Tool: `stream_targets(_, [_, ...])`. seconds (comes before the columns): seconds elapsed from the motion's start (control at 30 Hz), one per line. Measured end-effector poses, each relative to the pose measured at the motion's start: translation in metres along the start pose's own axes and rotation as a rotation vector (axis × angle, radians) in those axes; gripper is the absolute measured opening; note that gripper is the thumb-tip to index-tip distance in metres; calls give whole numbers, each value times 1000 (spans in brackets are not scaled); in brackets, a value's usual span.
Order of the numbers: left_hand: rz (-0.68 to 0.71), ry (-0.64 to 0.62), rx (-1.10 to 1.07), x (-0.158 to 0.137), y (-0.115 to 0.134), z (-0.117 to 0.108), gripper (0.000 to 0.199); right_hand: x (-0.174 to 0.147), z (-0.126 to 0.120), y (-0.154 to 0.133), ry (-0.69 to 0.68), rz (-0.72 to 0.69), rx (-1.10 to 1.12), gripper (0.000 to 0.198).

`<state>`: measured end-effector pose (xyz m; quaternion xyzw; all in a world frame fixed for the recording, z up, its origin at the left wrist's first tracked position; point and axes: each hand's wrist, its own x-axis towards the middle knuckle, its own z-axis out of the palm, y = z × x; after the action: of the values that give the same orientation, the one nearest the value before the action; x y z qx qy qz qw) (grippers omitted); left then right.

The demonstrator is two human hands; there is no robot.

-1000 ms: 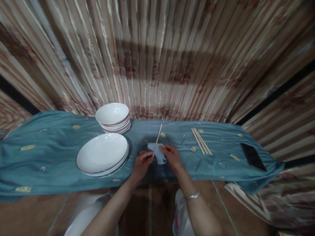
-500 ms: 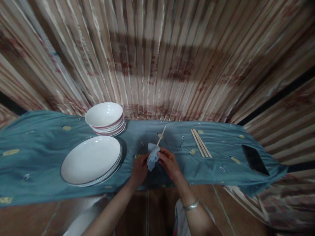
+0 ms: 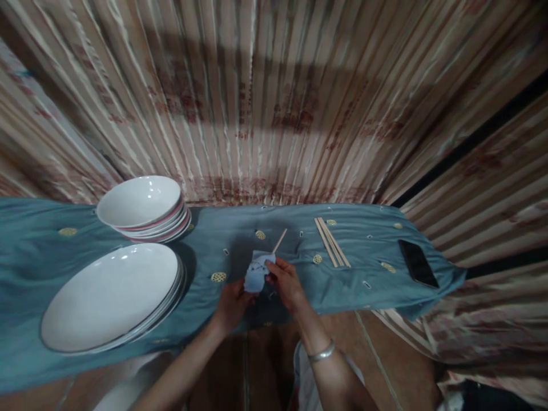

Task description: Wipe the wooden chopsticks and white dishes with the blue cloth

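A light blue cloth [image 3: 256, 277] is held between my two hands over the table. Out of its upper edge pokes the tip of a wooden chopstick [image 3: 279, 241], slanting away to the right; its lower part is hidden by the cloth and fingers. My left hand [image 3: 232, 304] is closed on the cloth's lower left side. The fingers of my right hand [image 3: 287, 282], with a silver bangle on that wrist, pinch the cloth's right side where the chopstick enters. More wooden chopsticks [image 3: 332, 242] lie side by side on the tablecloth to the right.
On the left, a stack of white bowls [image 3: 141, 201] with red bands stands behind a stack of large white plates [image 3: 113, 297]. A black phone [image 3: 418, 263] lies near the right end of the blue-green tablecloth [image 3: 240, 220]. A pleated curtain [image 3: 265, 103] hangs behind the table.
The cloth now looks more spread out, and less of the chopstick sticks out of it. My left hand has dropped slightly lower. The whole view has turned a little to the right.
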<state>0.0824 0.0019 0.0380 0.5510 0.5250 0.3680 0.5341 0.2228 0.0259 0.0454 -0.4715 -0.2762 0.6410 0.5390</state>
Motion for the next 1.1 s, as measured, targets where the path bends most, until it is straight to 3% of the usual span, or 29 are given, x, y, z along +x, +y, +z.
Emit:
stream_targets(0.17, [-53, -58, -61, -5, -9, 3, 29, 8, -16, -18, 82, -56, 69, 28])
stream_targets(0.37, [-51, -86, -51, -11, -9, -1, 30, 12, -34, -30, 140, -126, 57, 19])
stream_targets(0.5, [-86, -34, -71, -13, -2, -4, 33, 15, -38, -30, 156, -122, 23, 18])
stream_targets(0.73, [-133, 42, -200, -12, 1, -10, 30, 15, -31, -30, 145, -109, 147, 19])
stream_targets(1.1, [-164, 29, -270, -12, 7, -10, 35, -3, -6, -15, 6, 6, 140, 29])
